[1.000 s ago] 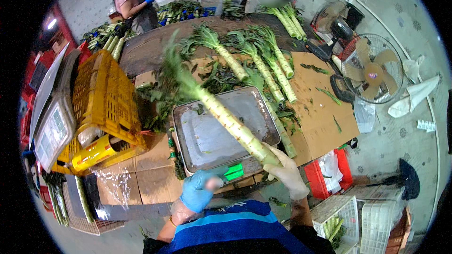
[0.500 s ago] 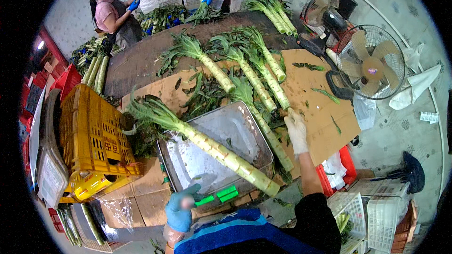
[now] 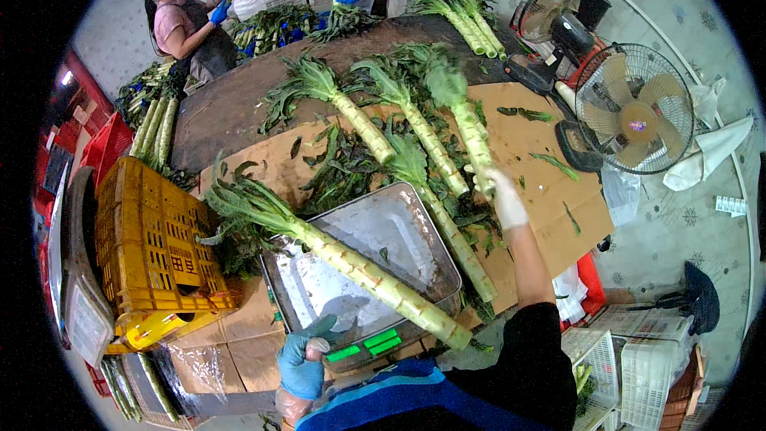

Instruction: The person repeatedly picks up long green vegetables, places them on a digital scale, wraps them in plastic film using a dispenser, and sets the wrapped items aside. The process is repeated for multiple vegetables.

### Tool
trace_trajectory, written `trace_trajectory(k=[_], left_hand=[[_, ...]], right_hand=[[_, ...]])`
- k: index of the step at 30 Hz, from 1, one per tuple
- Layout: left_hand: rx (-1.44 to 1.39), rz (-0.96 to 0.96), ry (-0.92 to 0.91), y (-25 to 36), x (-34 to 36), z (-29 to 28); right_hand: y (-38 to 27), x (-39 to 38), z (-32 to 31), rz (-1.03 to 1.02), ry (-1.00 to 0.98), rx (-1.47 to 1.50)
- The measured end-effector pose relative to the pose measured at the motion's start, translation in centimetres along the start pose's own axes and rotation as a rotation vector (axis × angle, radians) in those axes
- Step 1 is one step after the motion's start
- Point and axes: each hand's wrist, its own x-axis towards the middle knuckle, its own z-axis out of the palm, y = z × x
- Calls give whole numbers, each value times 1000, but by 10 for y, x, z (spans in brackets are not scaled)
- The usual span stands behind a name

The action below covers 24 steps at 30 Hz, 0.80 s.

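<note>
My right hand (image 3: pixel 503 195), in a white glove, is closed round the lower end of a celtuce stem (image 3: pixel 469 129); the leafy far end is blurred. Two more celtuce stems, one of them (image 3: pixel 361 126) farther left, lie just beyond the metal tray (image 3: pixel 359 227). Diagonally across that tray rests a long celtuce (image 3: pixel 375 275), leaves to the left, cut end toward me. Another celtuce (image 3: pixel 455 239) lies along the tray's right side. Near the tray's front left corner is my left hand (image 3: pixel 303 359), blue-gloved, with fingers apart and nothing held. Bright green strips (image 3: pixel 381 341) glow at the tray's front edge.
A yellow crate (image 3: pixel 159 239) stands at the left. Loose leaves lie on cardboard (image 3: pixel 550 199). Fans (image 3: pixel 634 124) stand at the right. Across the dark table, two people in blue gloves handle celtuce. A bundle of stems (image 3: pixel 471 28) lies at the far edge.
My right hand has closed on a celtuce and shifted it slightly; its leafy end has swung up. My left hand stays by the tray. The view has tilted a little.
</note>
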Motion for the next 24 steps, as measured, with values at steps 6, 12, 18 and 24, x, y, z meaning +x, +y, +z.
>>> trace_trajectory(k=[6, 12, 18, 24], left_hand=[[-17, 59, -73, 1, -3, 2], [13, 192, -115, 2, -17, 3], [306, 288, -175, 18, -41, -13], [152, 284, -269, 12, -60, -26]], right_hand=[[11, -107, -15, -17, -263, 600], [-20, -188, 3, -86, -241, 415], [-5, -208, 44, -249, -222, 128], [-6, -213, 56, -492, -177, -886]])
